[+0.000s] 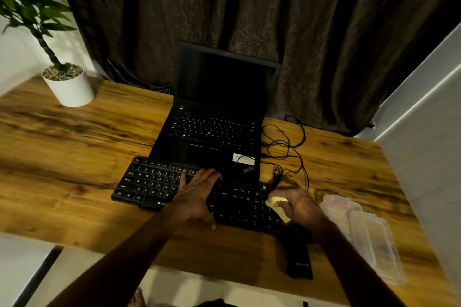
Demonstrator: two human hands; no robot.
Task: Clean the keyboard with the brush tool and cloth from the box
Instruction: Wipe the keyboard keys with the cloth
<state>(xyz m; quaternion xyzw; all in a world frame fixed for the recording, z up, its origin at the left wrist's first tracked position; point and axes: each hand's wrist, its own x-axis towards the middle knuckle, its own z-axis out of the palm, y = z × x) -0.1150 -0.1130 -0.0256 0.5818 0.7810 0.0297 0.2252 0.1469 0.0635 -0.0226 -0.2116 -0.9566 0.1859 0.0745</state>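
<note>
It looked like a home workspace: a wood-grain counter [74,157] carried an open laptop [219,112], a separate keyboard [154,184] and loose cables [287,147], with a potted plant [67,82] at one corner and a dark curtain [249,7] hanging behind.

The keyboard [154,184] is black with white letters. The laptop [212,129] is black too, with a red dot. The table [74,147] is golden-brown wood grain with dark streaks. The blurred cloth [277,203] seems pale yellow.
</note>
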